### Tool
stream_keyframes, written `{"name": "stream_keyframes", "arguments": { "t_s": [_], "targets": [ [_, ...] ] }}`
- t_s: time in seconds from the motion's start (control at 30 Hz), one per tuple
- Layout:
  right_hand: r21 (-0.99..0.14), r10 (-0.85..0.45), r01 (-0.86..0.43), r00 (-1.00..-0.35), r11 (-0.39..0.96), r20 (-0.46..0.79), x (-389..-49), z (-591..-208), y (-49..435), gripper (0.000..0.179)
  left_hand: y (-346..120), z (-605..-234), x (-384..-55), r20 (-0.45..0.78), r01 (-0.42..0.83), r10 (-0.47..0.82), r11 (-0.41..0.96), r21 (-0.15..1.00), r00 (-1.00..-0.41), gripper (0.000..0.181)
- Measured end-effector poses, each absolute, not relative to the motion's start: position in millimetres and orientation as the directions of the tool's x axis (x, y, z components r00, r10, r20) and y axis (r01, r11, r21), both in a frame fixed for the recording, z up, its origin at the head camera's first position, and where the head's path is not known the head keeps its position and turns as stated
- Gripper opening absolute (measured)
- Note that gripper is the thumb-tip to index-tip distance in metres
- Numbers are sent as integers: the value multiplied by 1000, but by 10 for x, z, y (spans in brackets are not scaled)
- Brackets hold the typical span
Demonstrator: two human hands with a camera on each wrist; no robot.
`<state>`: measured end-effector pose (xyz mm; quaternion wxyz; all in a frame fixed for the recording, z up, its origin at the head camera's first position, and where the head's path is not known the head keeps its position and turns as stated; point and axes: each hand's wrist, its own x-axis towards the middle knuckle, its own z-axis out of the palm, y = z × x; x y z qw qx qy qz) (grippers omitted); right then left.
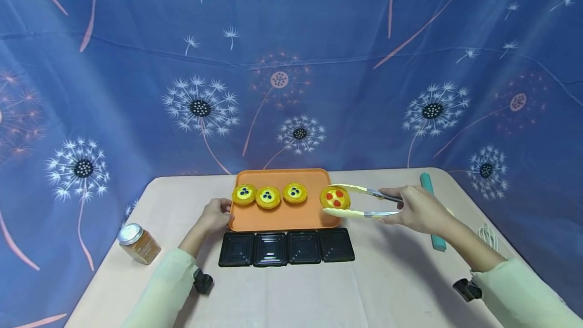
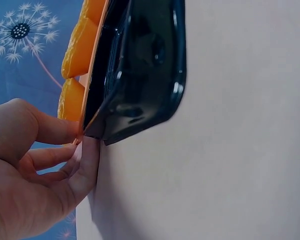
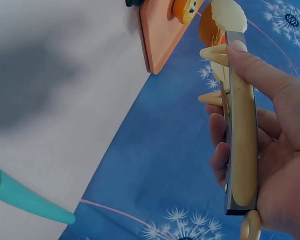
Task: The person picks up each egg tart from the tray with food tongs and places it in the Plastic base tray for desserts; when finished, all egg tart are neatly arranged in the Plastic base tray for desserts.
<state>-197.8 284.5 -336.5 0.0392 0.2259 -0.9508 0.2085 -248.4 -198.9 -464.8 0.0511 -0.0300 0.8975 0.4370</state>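
My right hand [image 1: 421, 210] grips a pair of tongs [image 3: 244, 135], metal with cream handles and tips. Between the tips is a tart with red toppings [image 1: 335, 198], overlapping the orange tray's right edge in the head view. My left hand [image 1: 216, 216] pinches the left edge of the orange tray [image 1: 291, 219], thumb on top and fingers beneath. On that tray sit three yellow tarts with dark blue toppings [image 1: 268, 197], two side by side at the left and one nearer the middle. In the left wrist view, tart sides [image 2: 72, 97] show above the tray edge.
A black tray with several square sections [image 1: 271, 249] lies just in front of the orange tray. A jar with a silver lid [image 1: 138, 243] stands at the left. To the right lie a teal roll [image 1: 438, 242] and a white coiled cord [image 1: 488, 237].
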Motion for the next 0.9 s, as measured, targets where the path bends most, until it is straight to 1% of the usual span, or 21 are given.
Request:
{"name": "stream_keyframes", "arguments": {
  "t_s": [0.17, 0.33, 0.57, 0.67, 0.9],
  "targets": [
    [-389, -401, -433, -901, 813, 163, -1820, -3410, 2891, 68, -1985, -4652, -2484, -127, -91, 14, 619, 780, -992, 44],
    [-416, -440, -467, -883, 781, 164, -1757, -3497, 2909, 69, -1991, -4646, -2498, -132, -97, 11, 613, 784, -991, 44],
    [-467, -456, -440, -886, 767, 86, -1710, -3657, 2927, 66, -1999, -4629, -2490, -139, -117, -12, 615, 780, -990, 45],
    [-465, -463, -446, -882, 765, 83, -1688, -3728, 2938, 66, -1995, -4631, -2488, -143, -119, -9, 612, 782, -990, 45],
    [-420, -447, -434, -892, 797, 74, -1661, -3811, 2941, 66, -1995, -4636, -2482, -148, -125, -13, 612, 781, -989, 46]
  ]
}}
